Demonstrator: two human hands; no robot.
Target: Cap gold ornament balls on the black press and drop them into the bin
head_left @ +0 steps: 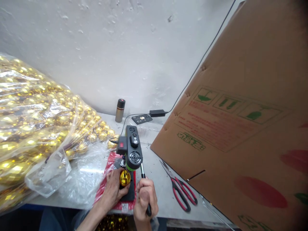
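Observation:
My left hand (pixel 113 186) pinches a shiny gold ball (pixel 125 178) between thumb and fingers, right below the head of a small black bench machine (pixel 134 146). Two round vents show on the machine's top, and a dark base plate (pixel 130 191) lies under it on red plastic (pixel 103 189). My right hand (pixel 145 200) is wrapped round the black grip of a lever (pixel 148 210), whose metal rod runs up to the machine's right side. Where the ball meets the machine is partly hidden by my fingers and the machine head.
Clear bags of gold balls (pixel 48 122) fill the left side. Red-handled scissors (pixel 180 189) lie right of my hand, beside a large cardboard box (pixel 228 112). Along the wall are a flask (pixel 120 110), a phone (pixel 141 119) and a power adapter (pixel 157 113) with its cable.

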